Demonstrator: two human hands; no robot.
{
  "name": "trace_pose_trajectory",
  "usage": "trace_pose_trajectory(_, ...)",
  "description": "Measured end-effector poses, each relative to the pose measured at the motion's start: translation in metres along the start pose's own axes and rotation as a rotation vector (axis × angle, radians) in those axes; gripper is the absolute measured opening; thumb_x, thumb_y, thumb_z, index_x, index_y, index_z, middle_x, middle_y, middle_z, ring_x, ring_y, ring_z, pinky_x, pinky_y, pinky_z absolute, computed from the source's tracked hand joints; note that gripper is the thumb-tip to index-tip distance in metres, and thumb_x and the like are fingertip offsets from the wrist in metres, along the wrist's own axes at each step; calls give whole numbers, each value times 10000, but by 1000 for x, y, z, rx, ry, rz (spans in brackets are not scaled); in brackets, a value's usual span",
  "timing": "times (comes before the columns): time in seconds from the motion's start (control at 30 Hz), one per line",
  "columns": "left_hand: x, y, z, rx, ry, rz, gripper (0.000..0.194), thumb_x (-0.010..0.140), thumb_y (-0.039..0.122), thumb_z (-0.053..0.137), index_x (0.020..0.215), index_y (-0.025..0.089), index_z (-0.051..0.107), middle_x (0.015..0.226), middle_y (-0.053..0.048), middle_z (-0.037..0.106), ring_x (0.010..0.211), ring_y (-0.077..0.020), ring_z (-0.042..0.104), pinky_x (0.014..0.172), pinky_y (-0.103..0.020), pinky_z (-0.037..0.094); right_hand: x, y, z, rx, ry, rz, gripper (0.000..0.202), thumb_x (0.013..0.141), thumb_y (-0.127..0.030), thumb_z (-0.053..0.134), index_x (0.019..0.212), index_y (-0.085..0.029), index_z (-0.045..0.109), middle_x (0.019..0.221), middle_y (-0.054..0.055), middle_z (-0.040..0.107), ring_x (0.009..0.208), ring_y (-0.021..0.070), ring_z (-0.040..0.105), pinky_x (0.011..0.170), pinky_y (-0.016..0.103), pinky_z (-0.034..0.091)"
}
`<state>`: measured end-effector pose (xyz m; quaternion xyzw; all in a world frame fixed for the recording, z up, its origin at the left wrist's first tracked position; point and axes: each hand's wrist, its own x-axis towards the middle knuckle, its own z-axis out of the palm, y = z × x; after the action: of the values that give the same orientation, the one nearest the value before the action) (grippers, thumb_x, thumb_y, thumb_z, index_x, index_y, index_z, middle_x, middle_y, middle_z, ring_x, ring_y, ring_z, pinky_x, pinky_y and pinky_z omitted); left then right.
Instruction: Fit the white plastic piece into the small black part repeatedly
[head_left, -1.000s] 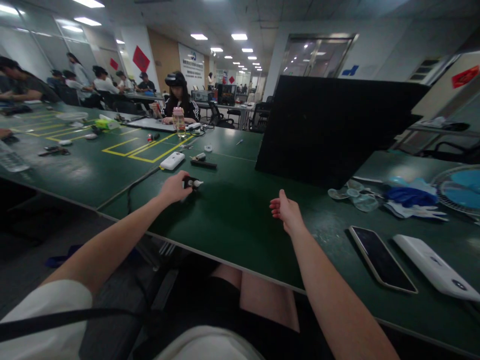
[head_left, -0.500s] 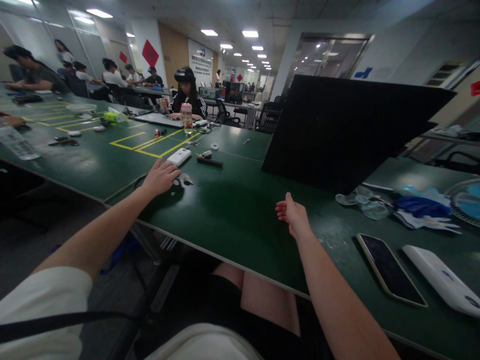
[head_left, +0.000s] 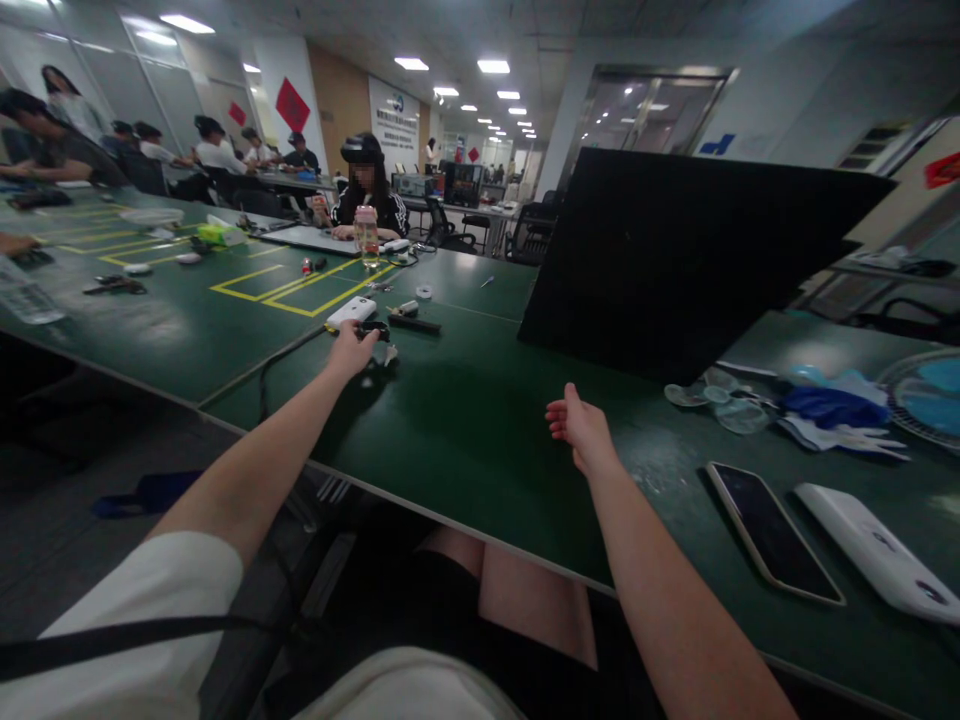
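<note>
The left hand (head_left: 349, 352) lies far out on the green tabletop (head_left: 465, 420), grip narrow on a small black tool (head_left: 377, 331) beside the white pack (head_left: 351, 312), not lifted. The right hand (head_left: 579, 428) rests open, empty.

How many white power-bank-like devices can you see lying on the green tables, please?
2: one white device just beyond the left hand, another white device at far right beside the phone. Others may be hidden.

On the table (head_left: 465, 420): left hand (head_left: 349, 350) far left beside small tool (head_left: 377, 330); right hand (head_left: 579, 428) mid; phone (head_left: 772, 532) right; board (head_left: 675, 255) behind.
</note>
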<state>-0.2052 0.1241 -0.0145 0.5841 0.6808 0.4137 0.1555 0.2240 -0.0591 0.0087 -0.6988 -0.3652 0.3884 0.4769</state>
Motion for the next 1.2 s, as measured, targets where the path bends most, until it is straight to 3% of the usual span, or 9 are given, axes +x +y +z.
trace_pose_trajectory(0.2, -21, 31, 35, 169, -178, 107, 590, 955, 514, 531, 1412, 165, 399, 1313, -212, 673, 1190, -318, 664, 984, -412, 497, 3, 4, -1, 4, -6, -27, 508, 950, -669, 492, 901, -218, 721, 1019, 131, 734, 850, 251, 692, 618, 337, 587)
trace_pose_trajectory(0.37, -27, 43, 35, 312, -236, 113, 606, 971, 562, 470, 1422, 171, 364, 1268, -230, 694, 1169, -368, 676, 948, -446, 508, 10, 11, -2, 12, -8, -29, 523, 929, -699, 503, 886, -225, 721, 989, 124, 740, 831, 252, 698, 599, 345, 587)
trace_pose_trajectory(0.57, -43, 62, 34, 297, -288, 164, 583, 985, 521, 484, 1429, 169, 348, 1250, -209, 706, 1113, -325, 706, 915, -388, 525, 13, 12, -1, 94, -2, -19, 516, 922, -701, 520, 867, -223, 707, 935, 106, 741, 741, 212, 683, 536, 308, 557)
trace_pose_trajectory(0.7, -74, 92, 56, 258, -419, 290, 544, 994, 482, 491, 1420, 168, 364, 1252, -201, 706, 1105, -304, 712, 923, -383, 533, 13, 8, -3, 207, 58, -1, 536, 938, -707, 477, 852, -221, 686, 871, 88, 738, 652, 179, 658, 478, 284, 515)
trace_pose_trajectory(0.97, -169, 166, 107, 118, -749, 658, 597, 975, 533, 519, 1423, 176, 350, 1149, -164, 742, 960, -246, 744, 824, -335, 571, 16, 5, -21, 353, 257, -14, 573, 947, -733, 412, 857, -226, 664, 811, 59, 725, 576, 148, 626, 437, 272, 466)
trace_pose_trajectory(1.07, -191, 183, 114, 89, -796, 682, 603, 968, 546, 530, 1414, 179, 358, 1169, -169, 733, 949, -236, 742, 818, -330, 571, 17, 4, -21, 371, 284, -1, 608, 934, -756, 397, 838, -218, 663, 817, 64, 725, 554, 140, 603, 431, 268, 440)
trace_pose_trajectory(1.2, -200, 192, 116, -5, -796, 640, 575, 962, 556, 524, 1394, 197, 402, 1132, -150, 733, 933, -254, 736, 819, -365, 570, 14, 4, -17, 291, 281, -32, 675, 914, -804, 339, 836, -218, 663, 861, 94, 735, 593, 165, 624, 460, 287, 440)
